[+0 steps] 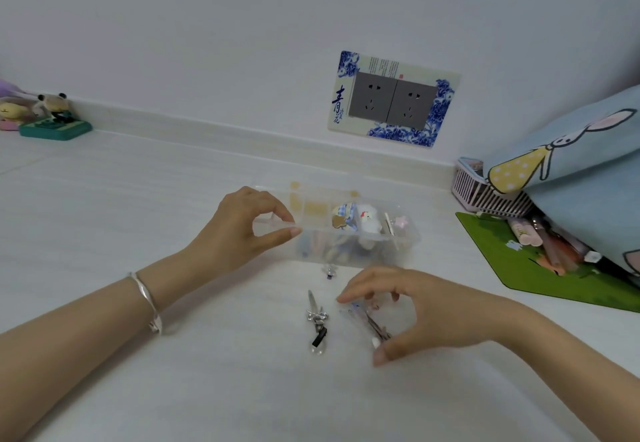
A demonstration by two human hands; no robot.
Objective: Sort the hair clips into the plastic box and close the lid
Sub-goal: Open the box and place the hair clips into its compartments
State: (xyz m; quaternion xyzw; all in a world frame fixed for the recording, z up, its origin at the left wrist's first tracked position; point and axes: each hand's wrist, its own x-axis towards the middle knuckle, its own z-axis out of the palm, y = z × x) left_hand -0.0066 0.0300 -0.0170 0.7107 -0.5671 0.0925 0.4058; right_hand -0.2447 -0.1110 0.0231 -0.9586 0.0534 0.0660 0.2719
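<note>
Head camera, the sole view: left hand (252, 230) pinches the left end of the clear plastic box (405, 251) between thumb and forefinger. The box sits on the white table (138, 216) with its lid not closed and several compartments filled. Right hand (415, 306) arches over a bunch of thin clips (369, 322) in front of the box, in a narrow grip with the thumb at one end and fingertips at the other. Whether the bunch is off the table cannot be told. A silver bow clip (316, 318) lies just beside it, and a small clip (329, 272) lies near the box's front wall. Risks, as judged: the light box, held at one end only, may tip or slide and spill sorted clips. Thin clips taken as a bunch may slip out singly. A bulky white clip (367, 223) standing above the rim may foul the lid. Writing: large characters 青花 on the blue-and-white socket surround (337, 105); its finer print is too small to read. No brand shows on the box.
</note>
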